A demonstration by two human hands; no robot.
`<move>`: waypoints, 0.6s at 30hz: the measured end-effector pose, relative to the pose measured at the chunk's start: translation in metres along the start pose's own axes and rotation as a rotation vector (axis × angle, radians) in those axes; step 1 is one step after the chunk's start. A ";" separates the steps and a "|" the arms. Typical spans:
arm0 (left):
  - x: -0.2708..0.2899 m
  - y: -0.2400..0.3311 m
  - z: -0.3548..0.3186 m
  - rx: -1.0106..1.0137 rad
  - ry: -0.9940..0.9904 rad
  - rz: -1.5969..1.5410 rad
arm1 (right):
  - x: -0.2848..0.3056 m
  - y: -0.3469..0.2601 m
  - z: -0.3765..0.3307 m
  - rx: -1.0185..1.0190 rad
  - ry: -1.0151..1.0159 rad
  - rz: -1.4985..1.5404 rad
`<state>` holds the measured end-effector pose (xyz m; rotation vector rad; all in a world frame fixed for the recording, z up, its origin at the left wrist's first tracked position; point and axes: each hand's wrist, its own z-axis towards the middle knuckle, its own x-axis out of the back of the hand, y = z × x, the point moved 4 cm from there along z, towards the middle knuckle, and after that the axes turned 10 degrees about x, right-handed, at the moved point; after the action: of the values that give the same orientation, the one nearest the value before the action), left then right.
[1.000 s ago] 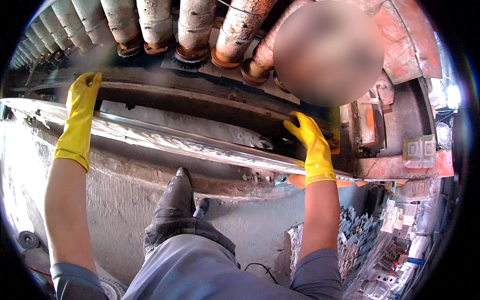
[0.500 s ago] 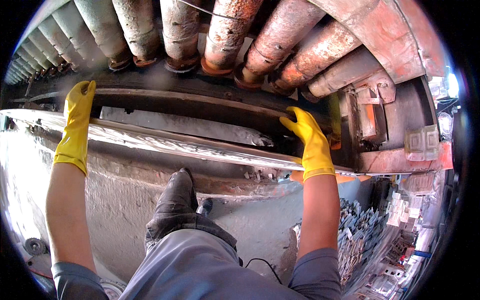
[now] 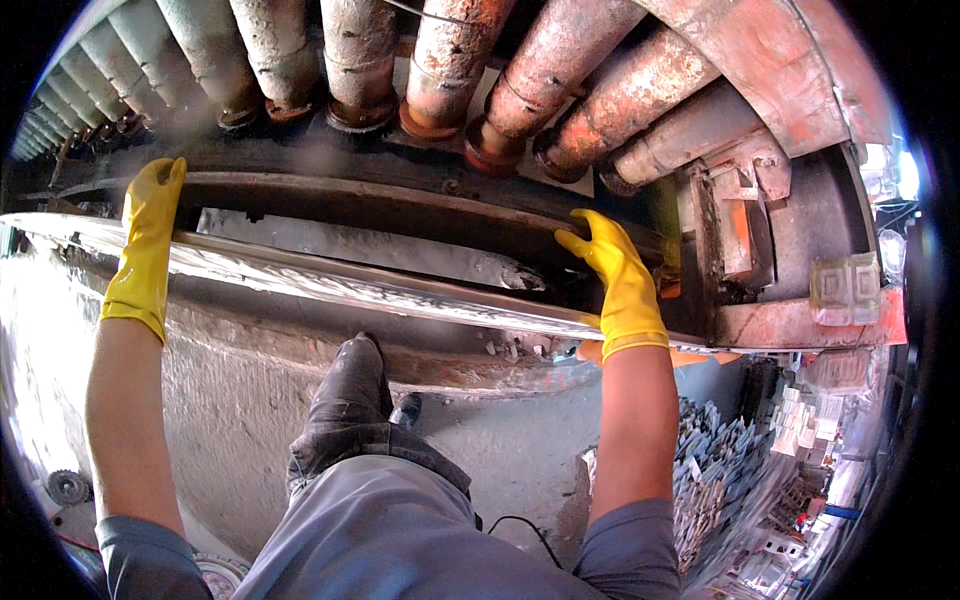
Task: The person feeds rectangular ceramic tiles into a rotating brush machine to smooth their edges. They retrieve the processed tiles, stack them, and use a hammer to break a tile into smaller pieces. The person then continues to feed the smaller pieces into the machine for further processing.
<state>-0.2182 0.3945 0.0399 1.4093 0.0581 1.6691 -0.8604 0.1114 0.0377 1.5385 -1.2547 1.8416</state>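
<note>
Both my hands wear yellow rubber gloves and reach forward over a long metal-edged opening. My left hand (image 3: 153, 200) is at the left, fingers curled toward the thumb beside a long dark rail (image 3: 370, 197). What it holds, if anything, I cannot make out. At the right, my right hand (image 3: 615, 265) has its thumb and fingers apart, close to the same rail, and nothing shows between them. A shiny metal strip (image 3: 390, 296) runs across beneath both wrists. Between strip and rail lies a slot with a pale grey surface (image 3: 360, 245) inside.
Rusty rollers (image 3: 360, 70) line the far side. A reddish metal frame (image 3: 790, 318) stands at the right, with a clear plastic container (image 3: 845, 290) on it. Stacked grey strips (image 3: 715, 460) lie lower right. A concrete ledge (image 3: 250, 345) runs above the floor by my legs.
My left hand and forearm have shifted slightly left. My right hand has moved barely leftward, its fingers still apart. The rail and strip look much the same.
</note>
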 end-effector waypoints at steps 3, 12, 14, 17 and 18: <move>0.000 0.007 -0.001 0.006 -0.012 0.059 | 0.001 0.001 -0.001 -0.022 -0.001 0.008; 0.002 0.027 -0.011 0.067 -0.084 0.055 | -0.001 0.020 0.001 -0.004 0.009 0.021; 0.002 0.026 -0.009 0.049 -0.070 0.063 | -0.001 0.019 0.001 -0.013 0.009 0.006; 0.001 0.028 -0.009 0.041 -0.059 0.080 | 0.000 0.017 0.000 -0.009 0.010 0.024; 0.000 0.030 -0.010 0.041 -0.058 0.084 | 0.000 0.017 0.000 -0.010 0.006 0.022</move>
<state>-0.2439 0.3824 0.0531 1.5084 0.0003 1.7027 -0.8734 0.1029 0.0319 1.5192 -1.2808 1.8494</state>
